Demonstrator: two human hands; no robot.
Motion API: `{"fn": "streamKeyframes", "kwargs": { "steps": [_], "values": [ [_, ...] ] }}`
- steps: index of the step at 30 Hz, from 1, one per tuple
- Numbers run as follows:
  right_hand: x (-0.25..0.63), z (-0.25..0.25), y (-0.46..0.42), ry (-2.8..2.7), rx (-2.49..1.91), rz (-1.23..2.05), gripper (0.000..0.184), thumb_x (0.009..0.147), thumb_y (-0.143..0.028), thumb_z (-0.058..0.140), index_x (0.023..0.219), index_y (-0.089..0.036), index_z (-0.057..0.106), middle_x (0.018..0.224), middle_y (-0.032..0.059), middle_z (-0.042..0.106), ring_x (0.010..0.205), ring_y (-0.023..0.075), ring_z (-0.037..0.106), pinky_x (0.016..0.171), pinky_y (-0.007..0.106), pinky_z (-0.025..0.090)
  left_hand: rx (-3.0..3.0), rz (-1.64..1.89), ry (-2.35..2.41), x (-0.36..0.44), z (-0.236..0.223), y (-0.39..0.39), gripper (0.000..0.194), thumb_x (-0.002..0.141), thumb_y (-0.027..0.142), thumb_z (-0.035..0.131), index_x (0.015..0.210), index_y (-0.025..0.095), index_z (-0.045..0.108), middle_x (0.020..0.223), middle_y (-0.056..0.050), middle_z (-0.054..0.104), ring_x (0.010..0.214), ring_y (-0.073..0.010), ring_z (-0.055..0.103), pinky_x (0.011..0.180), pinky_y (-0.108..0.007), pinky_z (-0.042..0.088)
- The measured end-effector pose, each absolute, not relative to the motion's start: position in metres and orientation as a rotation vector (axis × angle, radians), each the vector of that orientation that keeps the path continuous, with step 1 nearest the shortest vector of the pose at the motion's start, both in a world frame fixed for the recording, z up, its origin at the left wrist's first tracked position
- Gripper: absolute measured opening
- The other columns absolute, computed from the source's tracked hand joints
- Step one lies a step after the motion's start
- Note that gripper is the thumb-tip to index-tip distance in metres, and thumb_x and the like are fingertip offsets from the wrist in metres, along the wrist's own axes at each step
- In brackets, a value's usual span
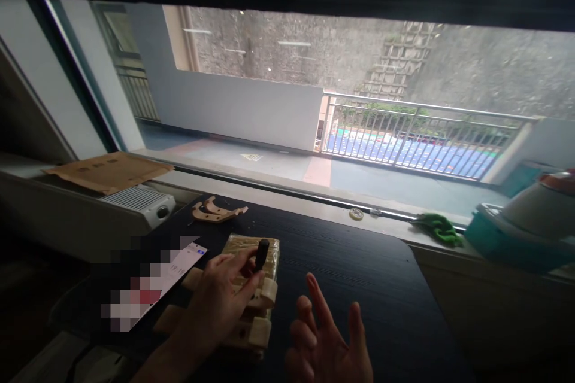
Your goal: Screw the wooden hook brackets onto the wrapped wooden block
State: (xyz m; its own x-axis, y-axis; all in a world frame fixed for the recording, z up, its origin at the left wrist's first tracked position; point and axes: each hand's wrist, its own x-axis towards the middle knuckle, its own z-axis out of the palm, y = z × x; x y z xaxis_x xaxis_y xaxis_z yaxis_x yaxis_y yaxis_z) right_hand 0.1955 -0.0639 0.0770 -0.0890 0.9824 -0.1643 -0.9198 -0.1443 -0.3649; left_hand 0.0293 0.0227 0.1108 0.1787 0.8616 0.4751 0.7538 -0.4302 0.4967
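My left hand [220,290] is closed around a short black tool handle [262,253] that stands nearly upright; its tip is hidden behind the fingers. Under that hand are pale wooden pieces with rounded ends, one [268,293] by the thumb and another [259,333] nearer to me. They lie over a block wrapped in clear film [251,243]. To the right, my right hand [330,341] is raised over the black table [354,275], palm up. Its index finger and thumb are apart, the other fingers are curled, and nothing is in it.
Curved wooden pieces [218,212] lie at the table's back left. A lit, partly blurred-out screen [179,272] lies left of my left hand. A brown envelope [112,170] rests on a white unit. The windowsill holds a tape roll [356,214], green cloth [438,229] and teal container [498,236].
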Motion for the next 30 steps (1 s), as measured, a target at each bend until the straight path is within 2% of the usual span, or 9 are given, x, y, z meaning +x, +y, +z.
{"fn": "streamKeyframes", "kwargs": {
  "steps": [4, 8, 12, 15, 17, 18, 20, 23, 30],
  "values": [
    [0.198, 0.070, -0.062, -0.236, -0.462, 1.600, 0.053, 0.073, -0.067, 0.060, 0.107, -0.027, 0.067, 0.078, 0.0016, 0.059, 0.052, 0.0103, 0.039, 0.040, 0.020, 0.028, 2.294, 1.089, 1.575, 0.030, 0.111, 0.025, 0.029, 0.080, 0.034, 0.058, 0.106, 0.024, 0.064, 0.080, -0.001, 0.069, 0.080, -0.0219, 0.064, 0.078, -0.034, 0.053],
    [0.196, 0.067, -0.054, -0.402, -0.583, 1.513, 0.031, 0.069, -0.050, 0.075, 0.070, -0.021, 0.064, 0.054, -0.0058, 0.039, 0.045, 0.0069, 0.027, 0.040, 0.020, 0.025, 2.296, 1.070, 1.555, 0.029, 0.109, 0.024, 0.025, 0.080, 0.030, 0.057, 0.103, 0.024, 0.066, 0.085, -0.002, 0.070, 0.088, -0.0235, 0.064, 0.084, -0.037, 0.051],
    [0.194, 0.087, -0.041, -0.548, -0.700, 1.387, 0.042, 0.065, -0.048, 0.079, 0.054, -0.017, 0.054, 0.050, -0.0076, 0.032, 0.045, 0.0046, 0.021, 0.042, 0.020, 0.022, 2.278, 1.021, 1.506, 0.028, 0.112, 0.019, 0.020, 0.081, 0.026, 0.056, 0.096, 0.024, 0.069, 0.089, -0.002, 0.072, 0.097, -0.0247, 0.062, 0.092, -0.040, 0.047],
    [0.195, 0.110, -0.027, -0.674, -0.779, 1.335, 0.050, 0.073, -0.052, 0.072, 0.050, -0.017, 0.044, 0.051, -0.0068, 0.032, 0.047, 0.0056, 0.022, 0.043, 0.021, 0.023, 2.260, 0.976, 1.423, 0.029, 0.117, 0.015, 0.017, 0.083, 0.024, 0.056, 0.094, 0.024, 0.069, 0.090, -0.001, 0.073, 0.096, -0.0240, 0.064, 0.099, -0.045, 0.041],
    [0.198, 0.125, -0.017, -0.876, -0.930, 1.238, 0.049, 0.080, -0.054, 0.063, 0.051, -0.018, 0.044, 0.052, -0.0055, 0.035, 0.048, 0.0077, 0.028, 0.045, 0.023, 0.028, 2.251, 0.963, 1.360, 0.029, 0.119, 0.013, 0.017, 0.084, 0.024, 0.055, 0.096, 0.024, 0.068, 0.092, -0.001, 0.073, 0.095, -0.0232, 0.064, 0.103, -0.048, 0.036],
    [0.199, 0.132, -0.012, -1.021, -1.033, 1.117, 0.043, 0.082, -0.053, 0.060, 0.057, -0.018, 0.051, 0.055, -0.0046, 0.039, 0.051, 0.0090, 0.033, 0.048, 0.023, 0.032, 2.247, 0.961, 1.332, 0.029, 0.119, 0.012, 0.017, 0.085, 0.024, 0.055, 0.096, 0.024, 0.068, 0.093, -0.001, 0.074, 0.094, -0.0228, 0.065, 0.103, -0.048, 0.035],
    [0.201, 0.145, -0.004, -1.351, -1.168, 0.878, 0.029, 0.086, -0.046, 0.058, 0.083, -0.018, 0.065, 0.070, -0.0009, 0.052, 0.063, 0.0131, 0.047, 0.059, 0.026, 0.041, 2.242, 0.973, 1.282, 0.028, 0.119, 0.011, 0.016, 0.086, 0.024, 0.055, 0.095, 0.023, 0.068, 0.091, -0.002, 0.073, 0.091, -0.0218, 0.065, 0.104, -0.049, 0.034],
    [0.202, 0.164, 0.004, -1.747, -1.302, 0.615, 0.030, 0.089, -0.041, 0.054, 0.110, -0.023, 0.065, 0.088, 0.0031, 0.057, 0.077, 0.0171, 0.053, 0.069, 0.031, 0.045, 2.233, 1.012, 1.244, 0.026, 0.117, 0.010, 0.013, 0.086, 0.022, 0.056, 0.093, 0.023, 0.067, 0.089, -0.001, 0.073, 0.089, -0.0212, 0.065, 0.105, -0.049, 0.032],
    [0.203, 0.185, 0.010, -2.272, -1.319, 0.480, 0.025, 0.090, -0.034, 0.055, 0.110, -0.031, 0.070, 0.080, 0.0037, 0.065, 0.080, 0.0216, 0.055, 0.080, 0.041, 0.040, 2.234, 1.052, 1.242, 0.023, 0.119, 0.010, 0.011, 0.082, 0.019, 0.060, 0.091, 0.022, 0.065, 0.091, -0.001, 0.071, 0.091, -0.0219, 0.063, 0.100, -0.048, 0.035]
  ]
}}
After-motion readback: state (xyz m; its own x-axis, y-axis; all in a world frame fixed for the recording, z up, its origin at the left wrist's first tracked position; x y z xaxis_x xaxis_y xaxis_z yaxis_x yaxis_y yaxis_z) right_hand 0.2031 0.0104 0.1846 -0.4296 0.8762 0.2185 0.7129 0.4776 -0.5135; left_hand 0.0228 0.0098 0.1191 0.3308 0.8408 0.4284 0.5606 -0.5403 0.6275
